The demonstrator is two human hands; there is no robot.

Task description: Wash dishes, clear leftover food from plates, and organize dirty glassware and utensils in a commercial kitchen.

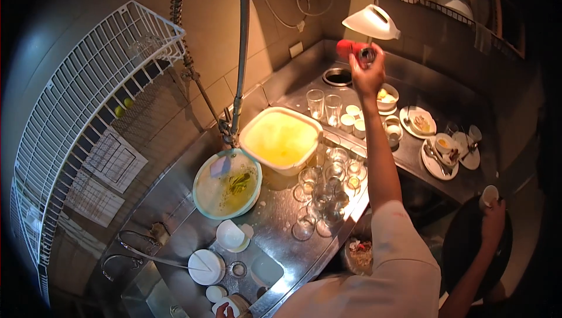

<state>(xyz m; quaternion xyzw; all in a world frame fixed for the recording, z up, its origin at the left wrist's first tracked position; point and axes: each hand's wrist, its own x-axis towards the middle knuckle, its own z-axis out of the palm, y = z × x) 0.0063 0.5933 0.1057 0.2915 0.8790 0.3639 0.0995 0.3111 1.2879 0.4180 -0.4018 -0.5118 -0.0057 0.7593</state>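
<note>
My right hand is raised over the far counter, gripping a red object with a round, metal-like end. What the red object is I cannot make out. Just above it is a white plastic piece with a slot. At the bottom edge, only fingertips of my left hand show, against a white bowl; its grip is hidden. Nearby in the sink area are a white round dish under running water and another white bowl.
A tub of yellow liquid, a basin with greens and several clear glasses crowd the steel counter. Used plates lie at right. A co-worker's hand holds a white cup above a black tray. A wire rack overhangs the left.
</note>
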